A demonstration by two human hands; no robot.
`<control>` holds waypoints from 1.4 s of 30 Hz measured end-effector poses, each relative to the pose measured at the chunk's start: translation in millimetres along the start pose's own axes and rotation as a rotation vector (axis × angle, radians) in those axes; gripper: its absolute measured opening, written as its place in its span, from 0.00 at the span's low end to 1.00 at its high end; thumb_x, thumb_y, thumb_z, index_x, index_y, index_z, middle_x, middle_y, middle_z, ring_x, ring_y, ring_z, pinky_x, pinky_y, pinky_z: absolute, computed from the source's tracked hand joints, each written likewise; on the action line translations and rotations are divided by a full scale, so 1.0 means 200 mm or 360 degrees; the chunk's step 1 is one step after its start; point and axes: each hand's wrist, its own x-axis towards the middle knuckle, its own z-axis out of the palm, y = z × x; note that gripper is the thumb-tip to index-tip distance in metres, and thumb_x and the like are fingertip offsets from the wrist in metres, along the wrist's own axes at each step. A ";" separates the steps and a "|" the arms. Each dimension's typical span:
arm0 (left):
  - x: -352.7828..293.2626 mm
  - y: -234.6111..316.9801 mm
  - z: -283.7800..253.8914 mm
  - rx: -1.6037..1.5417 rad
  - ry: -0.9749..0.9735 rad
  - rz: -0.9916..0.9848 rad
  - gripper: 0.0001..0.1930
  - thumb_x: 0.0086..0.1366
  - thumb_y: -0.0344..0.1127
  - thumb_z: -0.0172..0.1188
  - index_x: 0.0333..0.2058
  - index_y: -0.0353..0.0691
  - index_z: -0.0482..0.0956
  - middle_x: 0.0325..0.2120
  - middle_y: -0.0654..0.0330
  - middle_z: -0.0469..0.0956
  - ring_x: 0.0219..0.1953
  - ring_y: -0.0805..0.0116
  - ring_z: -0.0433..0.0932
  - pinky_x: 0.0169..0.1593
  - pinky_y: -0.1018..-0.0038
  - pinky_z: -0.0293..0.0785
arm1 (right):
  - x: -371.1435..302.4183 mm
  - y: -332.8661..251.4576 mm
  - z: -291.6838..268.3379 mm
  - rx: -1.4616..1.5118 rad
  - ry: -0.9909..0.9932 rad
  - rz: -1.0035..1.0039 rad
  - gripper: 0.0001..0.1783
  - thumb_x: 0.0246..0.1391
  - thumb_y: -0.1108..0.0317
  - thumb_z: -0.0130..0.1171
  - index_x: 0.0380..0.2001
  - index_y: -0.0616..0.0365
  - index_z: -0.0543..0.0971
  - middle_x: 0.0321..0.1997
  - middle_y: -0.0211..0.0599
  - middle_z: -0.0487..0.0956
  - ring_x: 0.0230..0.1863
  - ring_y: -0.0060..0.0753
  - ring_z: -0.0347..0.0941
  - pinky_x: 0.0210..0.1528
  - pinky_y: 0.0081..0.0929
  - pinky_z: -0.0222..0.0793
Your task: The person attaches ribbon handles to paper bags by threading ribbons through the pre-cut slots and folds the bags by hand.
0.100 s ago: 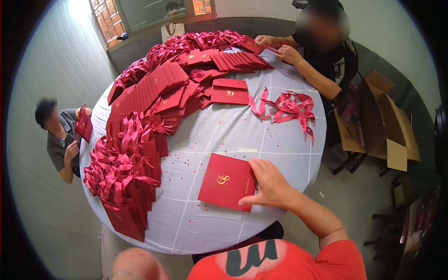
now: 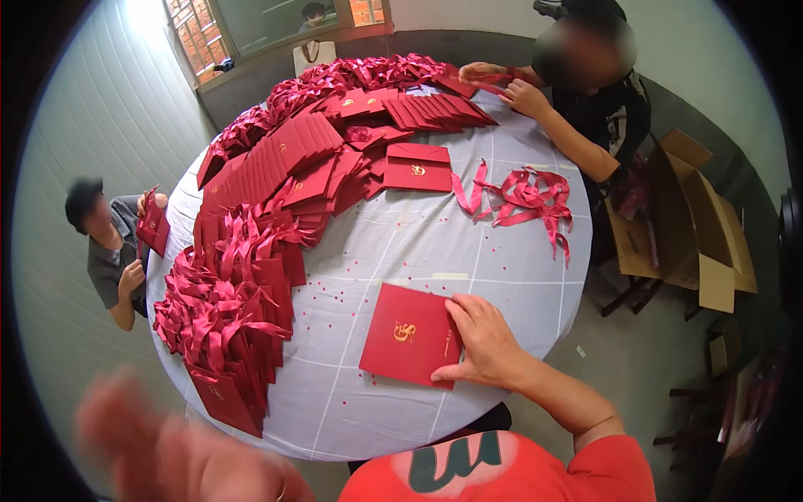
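A flat red paper gift bag (image 2: 407, 333) with gold print lies on the near part of the tablecloth. My right hand (image 2: 485, 341) grips its right end, the thumb at the near edge and the fingers at the far corner. At the lower left, my left hand (image 2: 159, 435) is raised close to the camera, off the table's edge. Motion smears its fingers, and I cannot see anything held in it. Nearest to it on the table is a pile of red bags with ribbon handles (image 2: 230, 314).
More flat red bags (image 2: 284, 155) and ribboned ones line the table's far side. Loose red ribbons (image 2: 535, 205) lie at the right. One person (image 2: 113, 243) handles a bag at the left, another (image 2: 590, 100) a ribbon at the far right. Open cardboard boxes (image 2: 682, 222) stand beyond the table.
My left hand has swung up into view at the lower left, where only my upper arm or elbow showed before. The right hand stays on the bag. The whole view has shifted slightly.
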 end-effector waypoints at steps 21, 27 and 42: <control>-0.72 -0.54 0.48 -0.1344 -0.1139 -0.2291 0.15 0.63 0.17 0.48 0.49 0.32 0.69 0.41 0.56 0.79 0.43 0.74 0.78 0.47 0.78 0.75 | 0.17 -0.09 -0.15 0.1220 0.0039 -0.0365 0.30 0.39 0.72 0.74 0.50 0.60 0.80 0.36 0.37 0.80 0.47 0.40 0.75 0.56 0.38 0.67; -0.76 -0.65 0.47 -0.1870 -0.0783 -0.2473 0.17 0.60 0.17 0.47 0.49 0.33 0.70 0.42 0.54 0.78 0.44 0.69 0.78 0.52 0.74 0.74 | 0.31 -0.23 -0.14 0.1095 0.0047 -0.0532 0.29 0.40 0.75 0.64 0.52 0.63 0.78 0.39 0.41 0.81 0.50 0.42 0.74 0.57 0.39 0.67; -0.66 -0.63 0.42 -0.1826 -0.0525 -0.2117 0.11 0.63 0.22 0.49 0.44 0.33 0.75 0.38 0.58 0.80 0.40 0.75 0.78 0.48 0.76 0.75 | 0.23 -0.32 0.01 0.0720 0.0563 -0.0310 0.21 0.41 0.87 0.66 0.42 0.62 0.81 0.41 0.39 0.80 0.44 0.33 0.76 0.45 0.27 0.72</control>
